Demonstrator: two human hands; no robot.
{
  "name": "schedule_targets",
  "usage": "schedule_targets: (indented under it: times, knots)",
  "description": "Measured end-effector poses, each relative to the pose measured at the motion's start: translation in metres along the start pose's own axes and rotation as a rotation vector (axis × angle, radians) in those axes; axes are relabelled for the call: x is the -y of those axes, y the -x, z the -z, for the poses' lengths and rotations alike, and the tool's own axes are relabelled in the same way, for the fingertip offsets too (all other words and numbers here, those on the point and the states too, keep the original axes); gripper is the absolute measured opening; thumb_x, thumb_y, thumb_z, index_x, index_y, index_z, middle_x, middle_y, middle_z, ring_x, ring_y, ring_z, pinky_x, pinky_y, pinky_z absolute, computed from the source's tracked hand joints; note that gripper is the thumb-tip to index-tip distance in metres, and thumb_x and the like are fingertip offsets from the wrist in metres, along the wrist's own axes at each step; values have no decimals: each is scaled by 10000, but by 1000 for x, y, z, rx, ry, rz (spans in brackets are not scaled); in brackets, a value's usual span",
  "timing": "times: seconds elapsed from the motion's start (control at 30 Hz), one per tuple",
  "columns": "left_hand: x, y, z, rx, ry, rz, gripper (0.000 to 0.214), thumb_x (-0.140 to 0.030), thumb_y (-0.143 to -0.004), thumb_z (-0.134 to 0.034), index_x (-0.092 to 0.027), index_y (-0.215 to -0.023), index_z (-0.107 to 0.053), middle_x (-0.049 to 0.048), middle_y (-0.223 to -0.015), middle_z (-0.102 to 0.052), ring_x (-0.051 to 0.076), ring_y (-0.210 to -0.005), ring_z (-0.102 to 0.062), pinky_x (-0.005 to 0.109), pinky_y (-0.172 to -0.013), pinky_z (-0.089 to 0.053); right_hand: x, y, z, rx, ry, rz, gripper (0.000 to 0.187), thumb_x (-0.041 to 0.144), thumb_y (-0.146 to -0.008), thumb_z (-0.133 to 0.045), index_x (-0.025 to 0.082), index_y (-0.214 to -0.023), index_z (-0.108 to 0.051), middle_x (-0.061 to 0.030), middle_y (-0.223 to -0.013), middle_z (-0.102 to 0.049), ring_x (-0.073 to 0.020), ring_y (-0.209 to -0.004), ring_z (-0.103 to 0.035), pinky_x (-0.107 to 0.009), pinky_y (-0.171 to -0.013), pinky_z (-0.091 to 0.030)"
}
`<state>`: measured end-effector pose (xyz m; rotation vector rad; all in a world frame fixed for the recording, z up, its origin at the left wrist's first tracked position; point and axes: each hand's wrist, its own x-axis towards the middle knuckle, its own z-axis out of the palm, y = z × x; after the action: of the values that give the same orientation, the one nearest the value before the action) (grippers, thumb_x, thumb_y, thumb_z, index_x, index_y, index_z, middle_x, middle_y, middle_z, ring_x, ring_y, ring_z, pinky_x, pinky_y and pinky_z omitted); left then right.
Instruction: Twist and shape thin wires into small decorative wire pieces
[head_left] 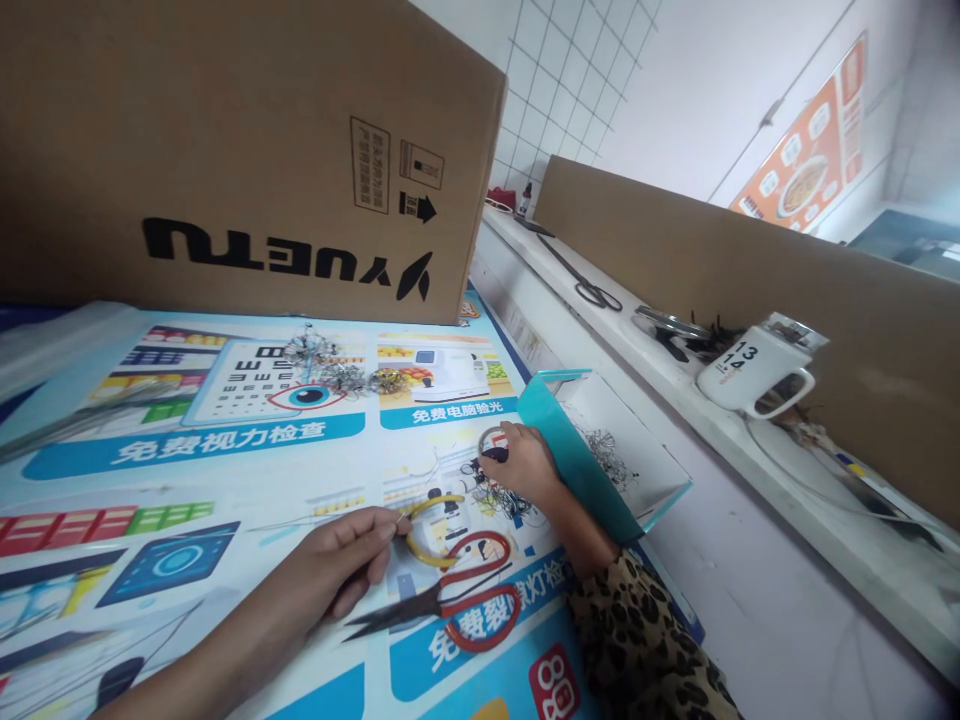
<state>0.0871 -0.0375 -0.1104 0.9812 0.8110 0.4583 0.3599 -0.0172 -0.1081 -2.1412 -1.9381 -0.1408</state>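
My left hand (352, 560) is closed in a pinch, with a thin wire-like strand (402, 517) at its fingertips. Just beyond those fingertips lies a yellow ring (415, 548). Red-handled scissors (442, 603) rest to the right of that hand, dark blades pointing left. My right hand (525, 462) has its fingers curled together over a tangled heap of thin wire pieces (501, 500). A round, clear-looking rim (491, 438) shows by its fingers; whatever they grip is hidden. Close beside it, a teal-and-white open box (559, 420) contains more tangled wire pieces (609, 455).
A large cardboard box (300, 130) stands at the back of the printed table cover (300, 480). Farther up the cover lies another wire heap (337, 370). Along the right, a white ledge (652, 385) holds a white mug (750, 370) and black scissors (596, 293).
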Motion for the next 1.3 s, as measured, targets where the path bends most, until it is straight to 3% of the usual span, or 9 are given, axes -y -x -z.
schedule_targets:
  times: [0.23, 0.43, 0.7, 1.0, 1.3]
  knots:
    - [2, 0, 1, 12, 11, 0, 325, -458, -832, -503, -174, -988, -521, -50, -569, -515, 7, -336, -243, 192, -384, -64, 0, 2, 6, 19, -4, 9, 578, 515, -736, -553, 151, -1181, -492, -123, -1095, -573, -262, -1031, -490, -353, -882, -354]
    - [3, -2, 1, 10, 11, 0, 321, -456, -826, -516, -172, -975, -523, -54, -565, -513, -2, -320, -248, 182, -374, -59, 8, 9, 6, 40, 10, 41, 833, 687, -607, -593, 145, -1223, -451, -156, -1156, -532, -311, -1101, -436, -410, -905, -336]
    - [3, 0, -1, -6, 6, 7, 338, -473, -823, -511, -176, -985, -520, -54, -568, -510, 2, -324, -254, 173, -368, -73, 7, 8, -2, 6, -18, 71, 595, 489, -688, -608, 167, -1174, -491, -126, -1107, -555, -288, -1081, -445, -400, -911, -338]
    - [8, -3, -1, -11, 2, 4, 353, -477, -818, -510, -175, -1001, -526, -52, -560, -510, 12, -310, -260, 188, -370, -72, -4, 2, -9, -89, -67, 43, 617, 397, -672, -608, 160, -1223, -468, -125, -1166, -526, -289, -1083, -444, -410, -925, -344]
    - [2, 6, -8, 0, 31, -11, 335, -468, -817, -518, -167, -960, -552, -52, -559, -503, 8, -337, -251, 178, -381, -97, -5, -5, -19, -94, -82, 65, 562, 384, -689, -594, 142, -1187, -496, -134, -1153, -537, -288, -1094, -451, -409, -934, -350]
